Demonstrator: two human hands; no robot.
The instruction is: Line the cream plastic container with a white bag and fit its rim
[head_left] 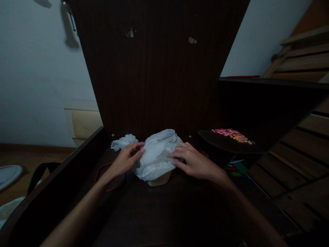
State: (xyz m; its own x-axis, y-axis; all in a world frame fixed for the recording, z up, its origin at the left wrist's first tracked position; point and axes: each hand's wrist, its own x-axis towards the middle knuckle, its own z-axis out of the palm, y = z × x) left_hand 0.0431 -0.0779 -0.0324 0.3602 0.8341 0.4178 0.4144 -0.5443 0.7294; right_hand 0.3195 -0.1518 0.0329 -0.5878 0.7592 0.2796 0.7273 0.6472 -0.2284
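A crumpled, thin white sheet [156,151], cloth or paper, lies over a pale container [159,180] in the middle of the dark desk. Only the container's lower front shows beneath it. My left hand [127,158] is at the sheet's left edge, thumb and fingers apart, fingertips touching it. From the right, my right hand [191,160] rests its spread fingertips on the sheet. Neither hand visibly grips it. Behind my left hand lies another crumpled white piece [124,142]. A brown-rimmed flat object [117,185] is partly hidden under my left wrist.
Dark back panel [159,75] rises behind the sheet. A raised side board [56,175] borders the desk at left. On the right, a small shelf [208,136] bears a heap of pink and yellow bits [232,135]; coloured items [236,168] lie below it.
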